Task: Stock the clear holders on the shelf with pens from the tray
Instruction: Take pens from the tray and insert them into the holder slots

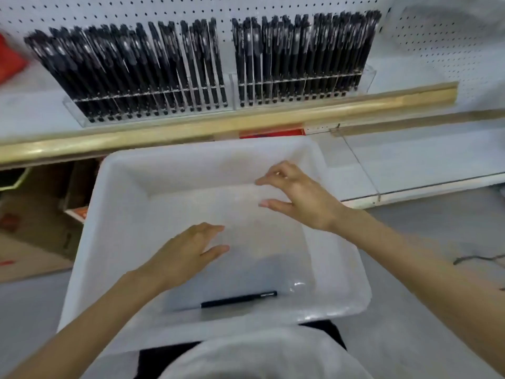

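White plastic makes up the tray (109, 228), a deep box with rounded corners and smooth, slightly glossy walls; its near edge is hidden behind the pale cloth of the person's clothing at the bottom of the view. One black pen (239, 298), slim and straight, lies flat on the tray floor close to the near wall. It is the only pen to be seen there.

The left hand (188, 250) hovers palm down over the middle of the tray, fingers loosely stretched, holding nothing. The right hand (297, 195) hangs over the far right part, thumb and forefinger spread apart with a clear gap and the other fingers loosely bent; nothing shows in it. Neither hand touches the pen.

On the shelf above, two clear holders stand side by side, the left holder (78, 116) and the right holder (367, 77), each split by thin clear dividers and packed with black pens (300, 56) leaning back against a white pegboard (136, 9). Blur smears the pen tops, so any print is unreadable. A pale wood-coloured strip (246, 121) edges the shelf. A red shape (8, 61) at the left edge is cut off and too blurred to name. Brown cardboard (35, 214) sits low on the left.
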`<move>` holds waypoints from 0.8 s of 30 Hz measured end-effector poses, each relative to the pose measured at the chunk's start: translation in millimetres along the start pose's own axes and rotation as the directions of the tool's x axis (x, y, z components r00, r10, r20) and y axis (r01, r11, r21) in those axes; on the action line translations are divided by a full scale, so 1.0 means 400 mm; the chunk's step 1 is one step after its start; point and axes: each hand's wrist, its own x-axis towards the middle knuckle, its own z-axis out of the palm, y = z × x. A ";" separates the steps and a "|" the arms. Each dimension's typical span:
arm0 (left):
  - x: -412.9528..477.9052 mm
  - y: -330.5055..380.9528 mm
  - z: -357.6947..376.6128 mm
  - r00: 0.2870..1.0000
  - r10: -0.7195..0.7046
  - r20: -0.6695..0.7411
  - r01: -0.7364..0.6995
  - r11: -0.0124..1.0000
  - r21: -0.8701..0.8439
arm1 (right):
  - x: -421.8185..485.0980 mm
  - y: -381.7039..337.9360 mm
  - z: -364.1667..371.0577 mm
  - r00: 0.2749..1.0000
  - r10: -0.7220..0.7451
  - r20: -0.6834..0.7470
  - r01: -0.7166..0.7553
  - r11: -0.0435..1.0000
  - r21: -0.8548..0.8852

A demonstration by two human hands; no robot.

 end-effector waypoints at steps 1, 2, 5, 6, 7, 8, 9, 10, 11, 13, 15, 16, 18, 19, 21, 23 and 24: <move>-0.014 -0.010 0.020 0.999 -0.020 0.029 0.021 1.000 -0.021 | -0.010 -0.015 0.034 0.999 0.016 0.050 -0.018 0.999 0.036; -0.027 -0.017 0.036 0.998 -0.036 0.060 0.039 0.998 -0.044 | -0.019 -0.027 0.065 0.993 0.038 0.110 -0.046 0.996 0.073; -0.061 -0.041 0.067 0.985 -0.070 0.157 0.088 0.990 -0.111 | -0.046 -0.056 0.128 0.929 0.108 0.353 -0.173 0.972 0.157; -0.070 -0.050 0.072 0.980 -0.078 0.183 0.104 0.986 -0.134 | -0.054 -0.061 0.144 0.891 0.119 0.438 -0.218 0.959 0.182; -0.078 -0.057 0.075 0.975 -0.090 0.202 0.123 0.980 -0.158 | -0.062 -0.066 0.158 0.850 0.121 0.512 -0.258 0.944 0.205; -0.084 -0.063 0.078 0.972 -0.100 0.214 0.140 0.973 -0.184 | -0.069 -0.069 0.172 0.812 0.116 0.572 -0.286 0.933 0.217; -0.088 -0.066 0.080 0.968 -0.106 0.229 0.154 0.967 -0.203 | -0.075 -0.070 0.187 0.779 0.109 0.618 -0.302 0.929 0.216; -0.090 -0.069 0.085 0.964 -0.103 0.245 0.158 0.964 -0.214 | -0.080 -0.069 0.202 0.747 0.102 0.656 -0.308 0.928 0.207; -0.093 -0.069 0.089 0.958 -0.095 0.270 0.157 0.964 -0.217 | -0.085 -0.069 0.217 0.719 0.095 0.689 -0.308 0.932 0.192; -0.092 -0.067 0.099 0.946 -0.067 0.318 0.145 0.963 -0.228 | -0.095 -0.072 0.239 0.679 0.073 0.731 -0.283 0.944 0.168; -0.088 -0.064 0.108 0.935 -0.049 0.350 0.141 0.960 -0.243 | -0.097 -0.076 0.249 0.663 0.044 0.748 -0.241 0.957 0.158; -0.085 -0.064 0.112 0.934 -0.046 0.355 0.143 0.957 -0.252 | -0.094 -0.076 0.250 0.656 0.037 0.753 -0.236 0.959 0.158; -0.077 -0.068 0.116 0.927 -0.054 0.371 0.159 0.953 -0.258 | -0.089 -0.074 0.247 0.630 0.052 0.775 -0.279 0.946 0.163; -0.073 -0.070 0.118 0.923 -0.056 0.381 0.167 0.950 -0.265 | -0.088 -0.071 0.246 0.613 0.064 0.787 -0.312 0.935 0.167; -0.068 -0.071 0.122 0.918 -0.045 0.393 0.174 0.938 -0.299 | -0.090 -0.066 0.245 0.585 0.074 0.807 -0.386 0.901 0.198; -0.066 -0.069 0.129 0.923 -0.031 0.385 0.167 0.930 -0.327 | -0.095 -0.061 0.244 0.573 0.066 0.817 -0.459 0.851 0.254; -0.067 -0.067 0.133 0.926 -0.028 0.377 0.165 0.926 -0.339 | -0.097 -0.061 0.241 0.572 0.063 0.818 -0.489 0.827 0.278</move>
